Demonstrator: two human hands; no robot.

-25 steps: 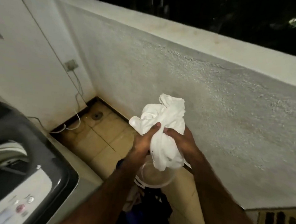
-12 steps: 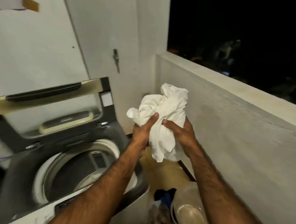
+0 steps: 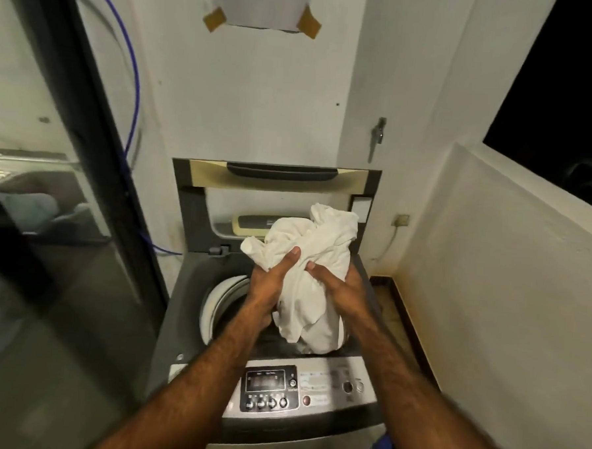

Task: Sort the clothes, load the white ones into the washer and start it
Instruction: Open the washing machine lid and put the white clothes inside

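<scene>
1. The step in hand looks to be the loading one: a bunched white garment (image 3: 314, 276) is held over the open washer (image 3: 188, 297) in the lower middle of the frame, with the lid (image 3: 276, 175) standing upright behind it
2. The left hand (image 3: 274, 281) grips the bundle from the left, thumb laid across the cloth and the other fingers curled out of sight beneath; the right hand (image 3: 339, 286) clasps it from the right, its fingers wrapped round the far side
3. The garment hangs above the right part of the drum opening (image 3: 216, 306), its lower end drooping to about the opening's front rim; whether it touches the rim I cannot tell
4. Its long axis runs roughly up and down the frame, tilted a little, with the crumpled top toward the upper right near the lid and the loose tail pointing down toward the control panel (image 3: 269, 387)
5. Next, I judge, the hands need to lower the bundle left and down into the drum and let go, making sure no tail lies over the rim
</scene>
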